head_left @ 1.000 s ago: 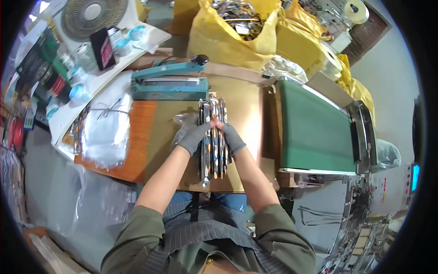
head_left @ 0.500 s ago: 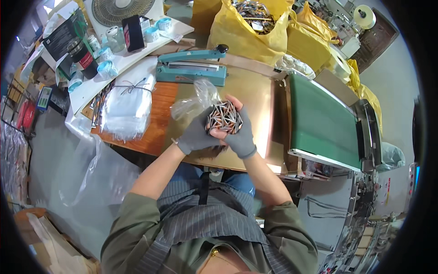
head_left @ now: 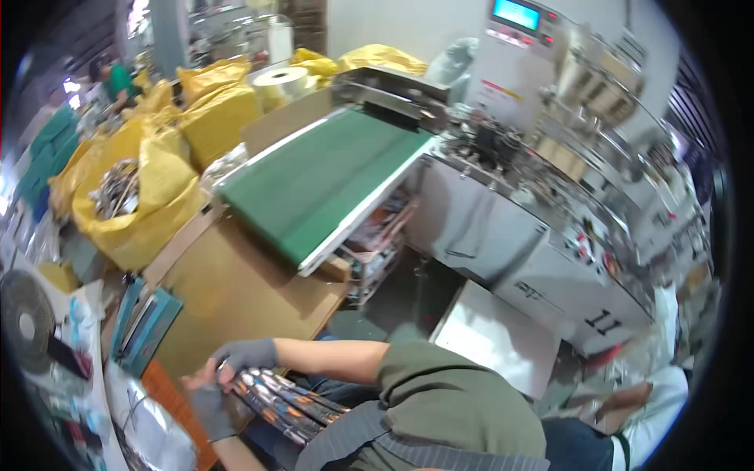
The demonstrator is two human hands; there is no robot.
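Note:
My left hand (head_left: 210, 411) and my right hand (head_left: 244, 357), both in grey fingerless gloves, close round one end of a bundle of long thin sticks (head_left: 276, 404). Dark, white and orange patterns cover the sticks, and their exact kind is too blurred to name. The bundle slants down towards my apron, its far end partly hidden by the apron. It is held over the near edge of the tan work surface (head_left: 243, 282). A teal bar sealer (head_left: 148, 326) stands on the table beyond my left hand, with clear plastic bags (head_left: 149, 412) nearer to it.
A green conveyor belt (head_left: 330, 180) stands beyond the work surface. Yellow sacks (head_left: 149, 196) lie at the far left. White machine cabinets (head_left: 479, 224) and a white panel (head_left: 499, 334) are at the right. Another person's white sleeve (head_left: 660, 404) shows at the lower right.
The view has swung to the right, bringing the machines and another person in. The bundle, earlier seen end-on, now shows its length, slanting towards my apron. Both hands still hold it.

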